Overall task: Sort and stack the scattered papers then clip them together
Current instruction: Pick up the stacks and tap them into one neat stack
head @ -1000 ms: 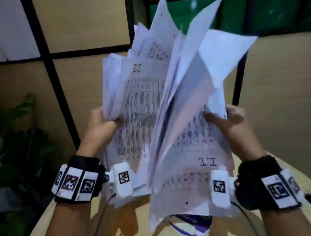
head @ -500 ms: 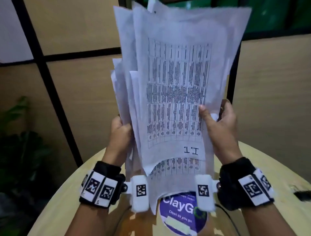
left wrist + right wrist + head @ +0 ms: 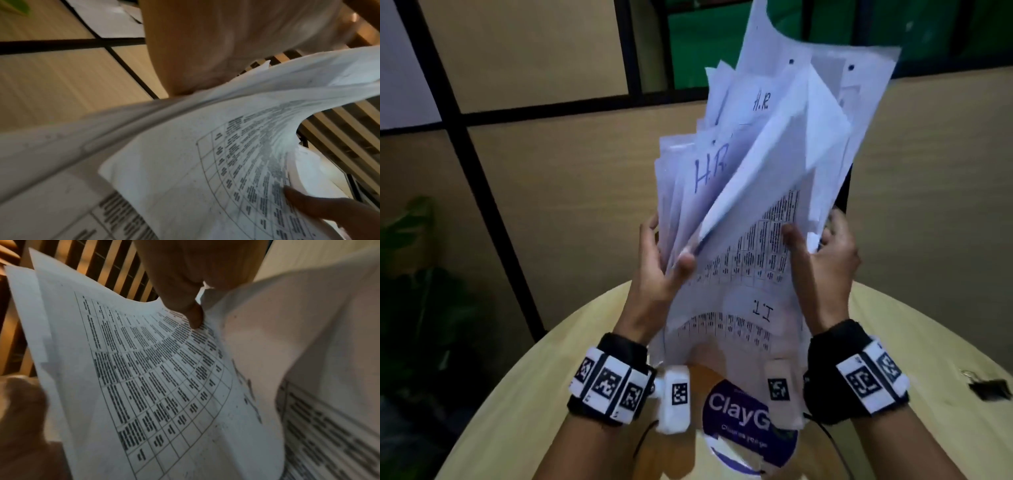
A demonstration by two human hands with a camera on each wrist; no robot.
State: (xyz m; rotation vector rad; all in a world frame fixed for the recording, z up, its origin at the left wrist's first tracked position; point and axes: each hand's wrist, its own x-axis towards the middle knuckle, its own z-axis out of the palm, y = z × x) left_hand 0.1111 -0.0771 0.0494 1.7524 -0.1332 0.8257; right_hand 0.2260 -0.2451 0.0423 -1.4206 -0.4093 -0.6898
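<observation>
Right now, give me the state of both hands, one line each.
Left hand: closed on the left side of the papers, thumb in front.
Right hand: closed on the papers' right edge, thumb on the printed sheet.

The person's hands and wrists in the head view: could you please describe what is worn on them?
Both forearms are bare, no sleeves. The left hand and right hand wear no gloves. Each wrist carries a black band set with white blocks bearing black square-code markers, plus a white camera housing with its own marker. Thin black cables trail from the housings.
</observation>
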